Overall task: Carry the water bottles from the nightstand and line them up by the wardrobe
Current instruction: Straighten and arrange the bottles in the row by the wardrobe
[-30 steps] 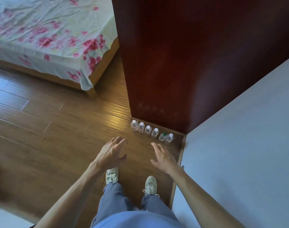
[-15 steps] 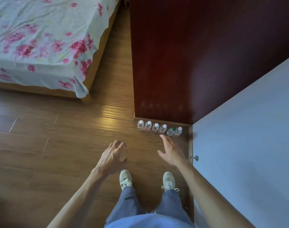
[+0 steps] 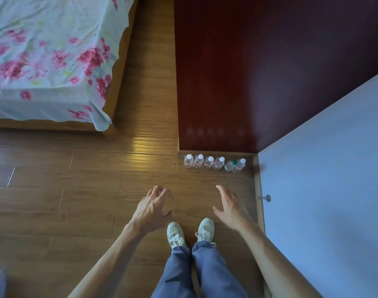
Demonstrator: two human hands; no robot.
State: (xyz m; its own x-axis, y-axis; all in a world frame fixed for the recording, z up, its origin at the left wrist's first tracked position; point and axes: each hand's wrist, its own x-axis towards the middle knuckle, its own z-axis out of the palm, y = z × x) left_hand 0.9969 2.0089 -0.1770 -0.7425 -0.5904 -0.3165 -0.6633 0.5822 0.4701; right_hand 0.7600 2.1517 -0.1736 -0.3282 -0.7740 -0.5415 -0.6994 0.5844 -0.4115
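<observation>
Several clear water bottles (image 3: 213, 162) stand in a row on the floor against the foot of the dark red wardrobe (image 3: 248, 78). Most have white caps; one near the right end has a green cap (image 3: 234, 162). My left hand (image 3: 152, 208) hovers above the floor short of the row, fingers loosely curled, holding nothing. My right hand (image 3: 231, 208) hovers beside it with fingers straight and spread, also holding nothing. Both hands are well apart from the bottles. The nightstand is not in view.
A bed with a flowered sheet (image 3: 48, 59) fills the upper left. A pale wall (image 3: 334, 179) runs along the right, with a small door stopper (image 3: 265, 198) at its base. My shoes (image 3: 190, 232) stand on the wooden floor (image 3: 76, 201).
The view has shifted so the bed and wardrobe sit further right. Both hands have drawn back from the row of bottles, and the left fingers have curled more.
</observation>
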